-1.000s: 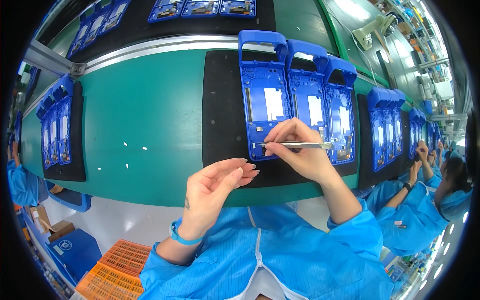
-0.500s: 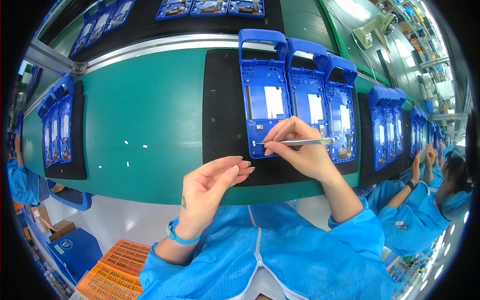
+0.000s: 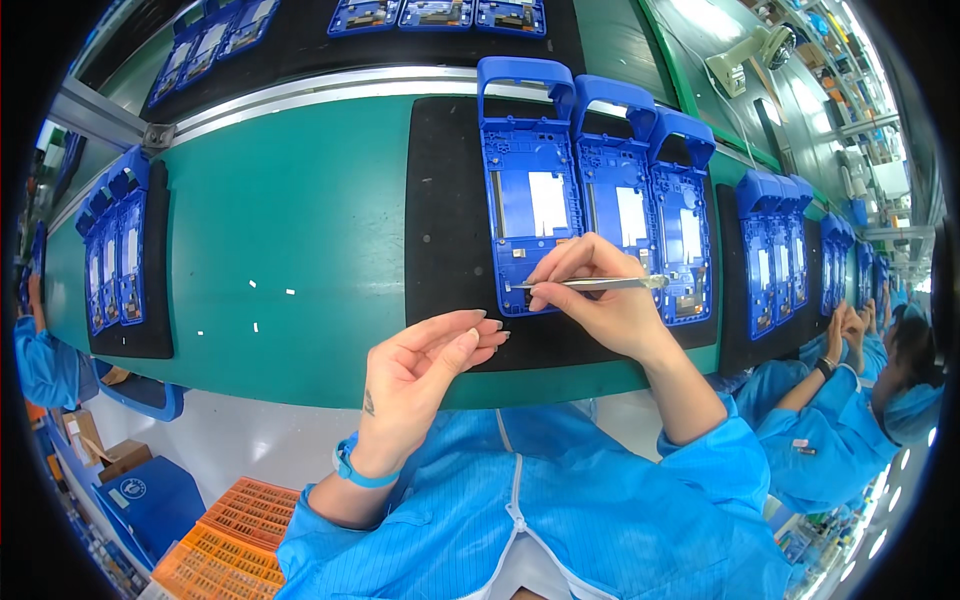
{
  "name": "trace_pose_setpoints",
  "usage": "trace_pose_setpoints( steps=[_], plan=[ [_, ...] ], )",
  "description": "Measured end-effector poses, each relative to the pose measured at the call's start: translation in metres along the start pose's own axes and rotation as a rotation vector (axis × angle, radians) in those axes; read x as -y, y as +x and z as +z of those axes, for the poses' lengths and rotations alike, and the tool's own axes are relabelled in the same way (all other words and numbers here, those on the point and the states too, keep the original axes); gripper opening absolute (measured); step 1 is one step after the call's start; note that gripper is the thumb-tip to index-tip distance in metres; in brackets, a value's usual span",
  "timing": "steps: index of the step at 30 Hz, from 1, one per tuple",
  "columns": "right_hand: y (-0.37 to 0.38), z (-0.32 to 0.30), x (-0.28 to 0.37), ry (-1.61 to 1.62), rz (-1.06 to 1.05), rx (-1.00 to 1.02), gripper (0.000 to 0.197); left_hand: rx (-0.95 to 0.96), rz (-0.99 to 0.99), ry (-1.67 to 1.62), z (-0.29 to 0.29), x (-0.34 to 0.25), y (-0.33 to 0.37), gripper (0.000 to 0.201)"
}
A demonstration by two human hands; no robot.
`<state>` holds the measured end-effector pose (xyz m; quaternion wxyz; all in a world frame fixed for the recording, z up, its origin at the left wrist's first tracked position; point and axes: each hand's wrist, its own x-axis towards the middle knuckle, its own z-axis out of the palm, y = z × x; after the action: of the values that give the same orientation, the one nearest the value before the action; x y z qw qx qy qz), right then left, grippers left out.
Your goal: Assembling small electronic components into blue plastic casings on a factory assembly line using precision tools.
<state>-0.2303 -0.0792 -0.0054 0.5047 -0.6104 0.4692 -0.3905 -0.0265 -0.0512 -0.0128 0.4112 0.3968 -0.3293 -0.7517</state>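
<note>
My right hand (image 3: 600, 290) is closed on a pair of metal tweezers (image 3: 610, 284) lying nearly level, their tips pointing left. Those tips reach the lower left part of a blue plastic housing (image 3: 535, 220); whether they grip a small piece is too tiny to tell. Two more blue housings (image 3: 615, 200) (image 3: 683, 230) stand beside it on a black mat (image 3: 440, 220), each with a pale rectangular panel and a raised frame at its far end. My left hand (image 3: 425, 365) hovers over the mat's near edge, fingers loosely bent and slightly apart, with nothing visible in it.
Several small white pieces (image 3: 290, 292) lie on the green tabletop (image 3: 280, 200) to the left. More blue housings sit on mats at the left (image 3: 115, 260), right (image 3: 772, 260) and far side (image 3: 435, 14). A co-worker (image 3: 800, 400) sits at the right; orange trays (image 3: 225, 540) are at lower left.
The housings along the far side have shifted right. At the right, the co-worker's hands have moved closer together. My own hands and the tweezers have hardly moved.
</note>
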Motion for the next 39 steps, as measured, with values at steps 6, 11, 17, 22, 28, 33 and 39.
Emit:
trace_pose_setpoints(
  steps=[6, 11, 17, 22, 28, 33, 39],
  plan=[
    [-0.016, 0.003, 0.009, 0.17, -0.032, 0.083, 0.018, -0.003, 0.061, 0.08, 0.016, 0.003, 0.001, 0.024],
    [-0.027, -0.027, 0.002, 0.247, -0.031, -0.187, 0.013, 0.056, -0.037, 0.01, 0.023, 0.006, 0.011, 0.016],
    [-0.031, -0.039, -0.008, 0.035, 0.0, -0.169, 0.013, 0.12, -0.108, -0.006, 0.044, 0.012, 0.019, 0.017],
    [-0.03, -0.038, -0.009, 0.011, 0.014, -0.168, 0.014, 0.119, -0.107, -0.002, 0.047, 0.018, 0.021, 0.018],
    [-0.029, -0.04, -0.012, 0.038, -0.006, -0.184, 0.013, 0.104, -0.093, 0.023, 0.049, 0.02, 0.02, 0.022],
    [-0.031, -0.042, -0.012, 0.039, 0.021, -0.151, 0.013, 0.115, -0.089, 0.037, 0.049, 0.019, 0.021, 0.024],
    [-0.03, -0.04, -0.012, 0.042, 0.004, -0.178, 0.014, 0.112, -0.086, 0.036, 0.049, 0.019, 0.02, 0.024]
  ],
)
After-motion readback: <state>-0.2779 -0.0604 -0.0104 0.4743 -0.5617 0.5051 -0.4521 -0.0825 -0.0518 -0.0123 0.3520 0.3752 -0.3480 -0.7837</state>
